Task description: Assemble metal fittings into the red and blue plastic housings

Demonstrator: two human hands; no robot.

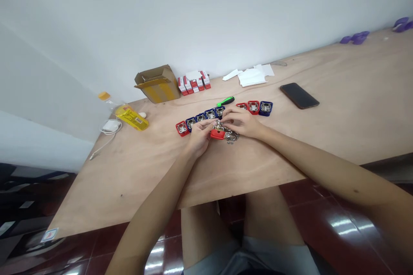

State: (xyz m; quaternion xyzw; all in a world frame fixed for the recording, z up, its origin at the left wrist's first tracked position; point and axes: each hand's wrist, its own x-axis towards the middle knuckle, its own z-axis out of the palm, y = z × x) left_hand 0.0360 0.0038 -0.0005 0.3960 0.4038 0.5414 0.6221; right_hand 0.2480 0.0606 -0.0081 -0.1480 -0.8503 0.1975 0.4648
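Observation:
My left hand point(200, 137) is closed around a red battery terminal clamp point(218, 133), holding it by its left side with the metal part facing up. Bent over that metal part are the fingers of my right hand point(241, 123), thumb and fingertips drawn together; whatever is between them is too small to make out. Under and beside the right hand lies a pile of small metal hardware point(231, 136). Behind my hands runs a row of blue clamps point(211, 114) with a red clamp point(182, 128) at its left end. More red clamps point(253, 107) and a blue clamp point(266, 108) sit to the right.
A green-handled screwdriver point(226, 101) lies behind the row. Farther back are an open cardboard box point(158, 86), small red-and-white boxes point(194, 83) and white papers point(252, 76). A yellow-labelled bottle point(131, 117) and white charger point(111, 126) lie left, a phone point(299, 95) right.

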